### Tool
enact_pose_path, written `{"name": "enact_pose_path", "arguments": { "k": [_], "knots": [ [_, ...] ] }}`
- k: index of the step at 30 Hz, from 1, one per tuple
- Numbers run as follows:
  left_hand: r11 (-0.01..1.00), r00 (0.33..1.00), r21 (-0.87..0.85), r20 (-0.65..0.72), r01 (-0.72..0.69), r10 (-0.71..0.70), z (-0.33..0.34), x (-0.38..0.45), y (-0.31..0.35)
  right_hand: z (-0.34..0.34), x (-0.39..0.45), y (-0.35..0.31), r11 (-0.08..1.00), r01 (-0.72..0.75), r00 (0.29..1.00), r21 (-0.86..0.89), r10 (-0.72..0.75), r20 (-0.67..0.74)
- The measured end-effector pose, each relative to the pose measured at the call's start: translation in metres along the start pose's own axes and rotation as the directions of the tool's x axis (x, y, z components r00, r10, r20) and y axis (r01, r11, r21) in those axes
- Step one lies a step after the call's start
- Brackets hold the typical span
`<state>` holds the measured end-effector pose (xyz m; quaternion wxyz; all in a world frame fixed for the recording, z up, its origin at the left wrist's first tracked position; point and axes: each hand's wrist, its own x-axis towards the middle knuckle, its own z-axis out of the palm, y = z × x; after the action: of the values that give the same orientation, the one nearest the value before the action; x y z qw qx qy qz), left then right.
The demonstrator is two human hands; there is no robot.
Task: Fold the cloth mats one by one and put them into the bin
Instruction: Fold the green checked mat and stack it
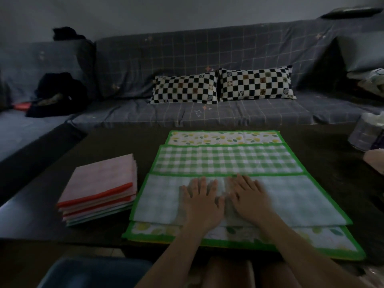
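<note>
A green-bordered checked cloth mat [226, 161] lies on the dark table [116, 146], its near half folded over so the pale underside [291, 200] faces up. Both hands press flat on that folded flap, side by side: my left hand [200, 201] and my right hand [248, 198], fingers straight and spread. Under it lies a lemon-print mat [224, 137] with a green border, showing at the far and near edges. A stack of folded pink and red mats [99, 188] sits to the left. A blue bin [93, 273] shows at the bottom left, below the table edge.
A grey checked sofa [187, 59] runs behind the table with two black-and-white checkered pillows [222, 86]. Dark clothes [60, 94] lie on the sofa's left. A clear plastic container [367, 132] stands at the table's right edge.
</note>
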<state>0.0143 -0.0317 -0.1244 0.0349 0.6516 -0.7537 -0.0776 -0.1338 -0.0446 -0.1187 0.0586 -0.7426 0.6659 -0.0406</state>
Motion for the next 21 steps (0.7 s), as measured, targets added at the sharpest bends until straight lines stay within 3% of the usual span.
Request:
{"name": "enact_pose_path", "arguments": {
  "k": [5, 13, 21],
  "knots": [
    [0.999, 0.999, -0.017, 0.032, -0.033, 0.033, -0.006, 0.002, -0.021, 0.003, 0.000, 0.003, 0.997, -0.034, 0.999, -0.067, 0.033, -0.011],
    [0.996, 0.992, -0.021, 0.096, 0.089, -0.086, -0.026, -0.001, -0.115, 0.005, 0.001, 0.005, 0.993, -0.065, 0.998, -0.103, 0.067, 0.014],
    [0.997, 0.993, -0.006, 0.081, 0.081, -0.080, -0.029, -0.004, -0.114, 0.001, 0.002, 0.001, 0.994, -0.075, 0.995, -0.085, 0.080, 0.058]
  ]
}}
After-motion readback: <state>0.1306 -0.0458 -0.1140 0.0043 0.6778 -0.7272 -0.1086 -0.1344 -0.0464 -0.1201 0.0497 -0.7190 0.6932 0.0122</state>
